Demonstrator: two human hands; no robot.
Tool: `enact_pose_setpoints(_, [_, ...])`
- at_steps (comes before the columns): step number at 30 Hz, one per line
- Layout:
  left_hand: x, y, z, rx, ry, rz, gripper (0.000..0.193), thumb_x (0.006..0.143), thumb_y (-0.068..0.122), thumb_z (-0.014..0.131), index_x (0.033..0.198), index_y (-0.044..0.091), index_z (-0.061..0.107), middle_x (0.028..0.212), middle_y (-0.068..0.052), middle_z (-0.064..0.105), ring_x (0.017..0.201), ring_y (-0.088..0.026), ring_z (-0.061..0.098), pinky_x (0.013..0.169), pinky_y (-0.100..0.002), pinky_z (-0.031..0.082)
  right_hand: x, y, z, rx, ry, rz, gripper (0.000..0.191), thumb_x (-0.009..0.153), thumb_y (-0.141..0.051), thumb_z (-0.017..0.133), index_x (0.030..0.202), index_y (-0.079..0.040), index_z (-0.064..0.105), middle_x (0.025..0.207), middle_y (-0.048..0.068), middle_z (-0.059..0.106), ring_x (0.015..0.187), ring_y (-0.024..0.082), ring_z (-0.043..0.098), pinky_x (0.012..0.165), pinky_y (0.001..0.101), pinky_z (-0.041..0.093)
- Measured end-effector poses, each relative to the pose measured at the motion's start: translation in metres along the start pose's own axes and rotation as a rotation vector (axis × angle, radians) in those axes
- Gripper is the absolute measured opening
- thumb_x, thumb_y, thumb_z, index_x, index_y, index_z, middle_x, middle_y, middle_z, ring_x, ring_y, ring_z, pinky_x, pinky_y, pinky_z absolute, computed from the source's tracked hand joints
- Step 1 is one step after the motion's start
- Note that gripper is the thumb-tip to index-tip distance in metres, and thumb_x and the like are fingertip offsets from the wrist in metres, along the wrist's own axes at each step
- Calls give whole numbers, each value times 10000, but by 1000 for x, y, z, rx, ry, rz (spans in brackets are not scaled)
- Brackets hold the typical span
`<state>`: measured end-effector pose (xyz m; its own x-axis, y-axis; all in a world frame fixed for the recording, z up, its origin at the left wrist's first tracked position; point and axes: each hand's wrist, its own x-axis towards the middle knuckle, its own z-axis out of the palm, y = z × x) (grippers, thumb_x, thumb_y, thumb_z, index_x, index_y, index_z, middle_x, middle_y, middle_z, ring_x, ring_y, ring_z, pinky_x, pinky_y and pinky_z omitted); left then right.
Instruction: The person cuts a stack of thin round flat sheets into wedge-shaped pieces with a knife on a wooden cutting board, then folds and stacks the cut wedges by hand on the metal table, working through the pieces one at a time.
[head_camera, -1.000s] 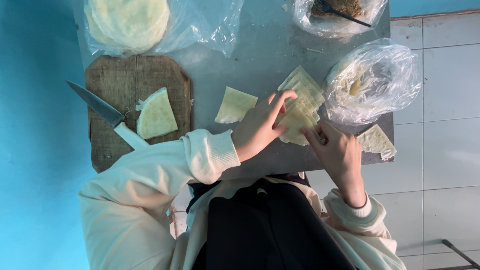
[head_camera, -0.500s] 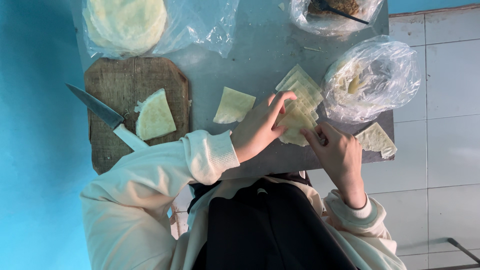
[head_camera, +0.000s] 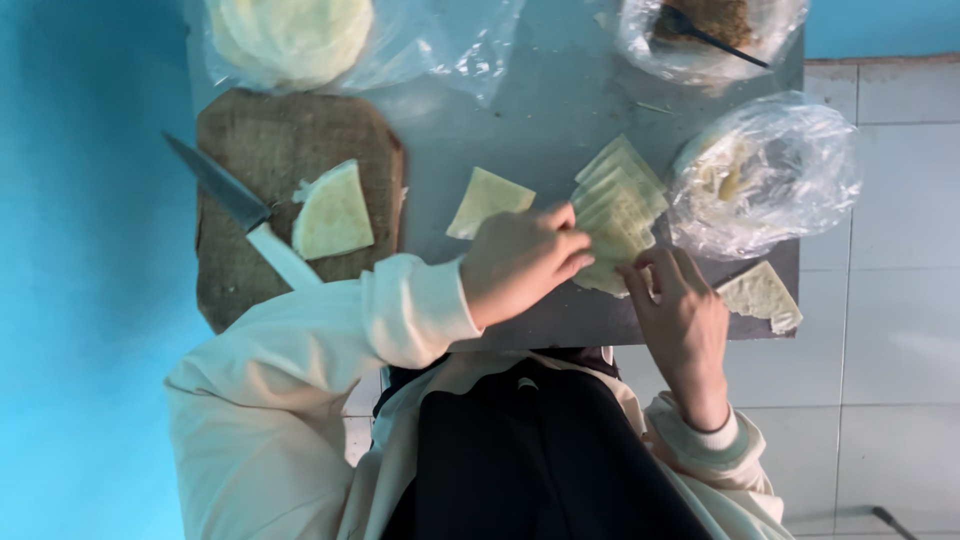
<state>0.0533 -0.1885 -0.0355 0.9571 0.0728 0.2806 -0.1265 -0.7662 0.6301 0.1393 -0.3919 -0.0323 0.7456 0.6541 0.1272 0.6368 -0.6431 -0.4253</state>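
My left hand (head_camera: 520, 262) lies flat, fingers together, on the stack of dough wedges (head_camera: 618, 208); my right hand (head_camera: 678, 318) pinches its near edge. A lone wedge (head_camera: 487, 200) sits just beyond my left knuckles.

A brown wooden cutting board (head_camera: 270, 150) is lying on the grey table (head_camera: 520, 110), and a wedge of pale flatbread (head_camera: 333, 213) is resting on it. A knife (head_camera: 240, 215) with a dark blade and a white handle is lying slantwise across the board's left edge. A clear plastic bag holding a round stack of flatbreads (head_camera: 290, 35) is sitting beyond the board. A single triangular piece (head_camera: 487, 200) is lying flat at mid-table. Two bag-lined bowls are standing on the right: one (head_camera: 765, 175) holding pale filling, another (head_camera: 710, 30) holding brown filling with a dark utensil in it. A further wedge (head_camera: 762, 295) is lying at the table's right corner. The floor (head_camera: 890, 330) is showing pale tiles.
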Motion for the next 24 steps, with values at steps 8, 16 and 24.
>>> enact_pose_setpoints(8, [-7, -44, -78, -96, 68, -141, 97, 988, 191, 678, 1055, 139, 725, 872, -27, 752, 665, -175, 688, 601, -323, 509, 17, -31, -7, 61, 45, -221, 131, 946, -115, 789, 1018, -51, 700, 845, 67, 653, 741, 229, 625, 670, 365, 500])
enact_pose_setpoints(16, [-18, -113, -62, -603, -66, -131, 167, 1058, 156, 584, 1175, 64, 660, 937, -47, 767, 814, -124, 750, 727, -277, 586, 45, -92, 42, 101, -36, -608, 232, 889, -106, 779, 1091, -59, 676, 1085, 101, 640, 984, 287, 640, 823, 398, 543])
enact_pose_setpoints(24, [-21, -121, -38, -526, 85, -140, 183, 1080, 127, 519, 1216, 68, 627, 918, -77, 774, 799, -183, 769, 711, -314, 585, 60, -112, 73, -99, -9, -687, 267, 909, -235, 773, 1075, -60, 660, 1070, 107, 609, 946, 286, 618, 787, 409, 531])
